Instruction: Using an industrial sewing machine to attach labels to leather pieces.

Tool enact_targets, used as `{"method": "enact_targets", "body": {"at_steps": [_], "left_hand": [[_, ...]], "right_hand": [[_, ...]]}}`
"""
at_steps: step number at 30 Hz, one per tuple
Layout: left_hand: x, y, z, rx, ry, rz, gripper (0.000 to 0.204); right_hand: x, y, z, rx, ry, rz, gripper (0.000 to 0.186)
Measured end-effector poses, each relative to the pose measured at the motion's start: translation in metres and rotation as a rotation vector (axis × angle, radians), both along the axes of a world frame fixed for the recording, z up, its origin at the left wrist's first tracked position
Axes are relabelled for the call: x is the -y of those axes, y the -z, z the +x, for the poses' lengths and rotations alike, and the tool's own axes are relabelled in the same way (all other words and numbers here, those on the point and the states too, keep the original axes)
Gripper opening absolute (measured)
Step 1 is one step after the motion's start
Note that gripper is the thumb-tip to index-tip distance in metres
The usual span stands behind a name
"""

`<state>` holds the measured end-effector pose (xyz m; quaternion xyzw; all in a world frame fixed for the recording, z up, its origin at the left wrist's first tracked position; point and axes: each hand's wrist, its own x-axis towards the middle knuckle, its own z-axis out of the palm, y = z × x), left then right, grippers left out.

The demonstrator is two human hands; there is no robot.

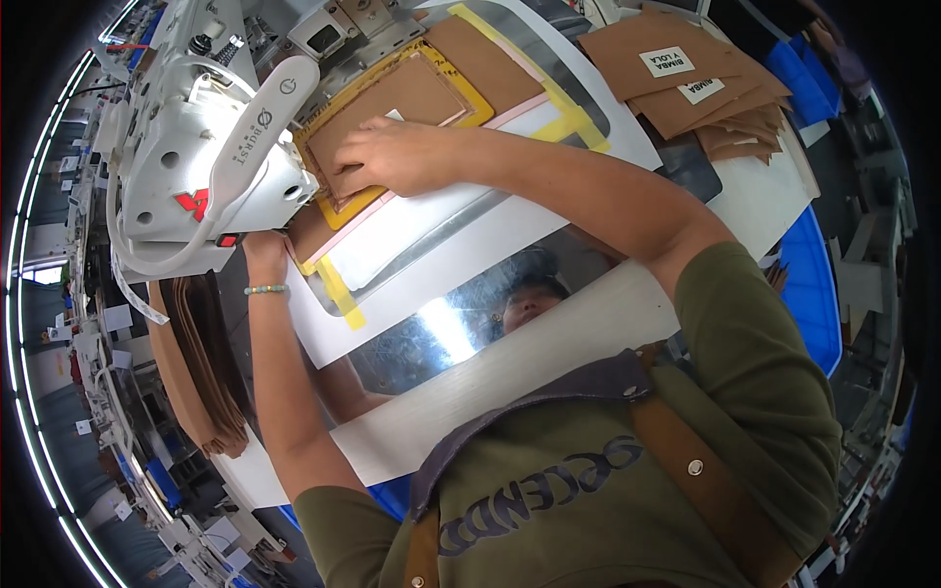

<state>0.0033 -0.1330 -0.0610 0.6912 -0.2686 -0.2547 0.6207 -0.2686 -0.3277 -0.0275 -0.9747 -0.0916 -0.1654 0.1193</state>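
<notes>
My right hand [404,159] rests on a brown panel [421,90] set in a yellow frame [367,208]. Its fingers are apart, stretched toward the machine head, and hold nothing visible. By the fingertips lies a small white tab [395,115]. My left hand [264,249] reaches under the white head of a sewing machine [172,162], which hides its fingers; whether it holds anything does not show. Beyond the yellow frame is another brown panel [490,64], bordered by pink strips and yellow tape [571,122].
Brown pouches with white labels [676,93] are piled at the far right, near a blue bin [809,294]. Folded brown pieces [191,367] stand at my left. A white lamp arm [257,132] overhangs the work. Nearer me lies a shiny metal plate [441,333].
</notes>
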Motion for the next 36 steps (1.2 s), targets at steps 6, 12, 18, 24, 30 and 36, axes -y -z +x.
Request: {"method": "enact_targets", "body": {"at_steps": [6,12,18,24,30,36], "left_hand": [[0.002,-0.02,-0.014,0.939,0.487,0.187,0.038],[0.027,-0.045,-0.061,1.141,0.498,0.25,0.042],[0.023,-0.043,-0.053,1.104,0.471,0.213,0.042],[0.03,-0.039,-0.054,0.888,0.435,0.16,0.035],[0.032,-0.042,-0.035,0.923,0.605,0.0,0.03],[0.008,-0.026,-0.004,1.034,0.59,0.276,0.054]], "right_hand": [[-0.004,0.003,0.006,0.071,-0.03,0.005,0.044],[0.0,0.002,0.003,0.071,-0.059,0.104,0.044],[-0.003,-0.002,0.003,0.045,-0.042,0.095,0.046],[-0.003,0.0,0.004,0.056,-0.034,0.098,0.046],[-0.001,-0.004,0.001,0.029,-0.019,0.032,0.045],[-0.006,-0.018,0.004,-0.049,-0.022,0.014,0.046]]}}
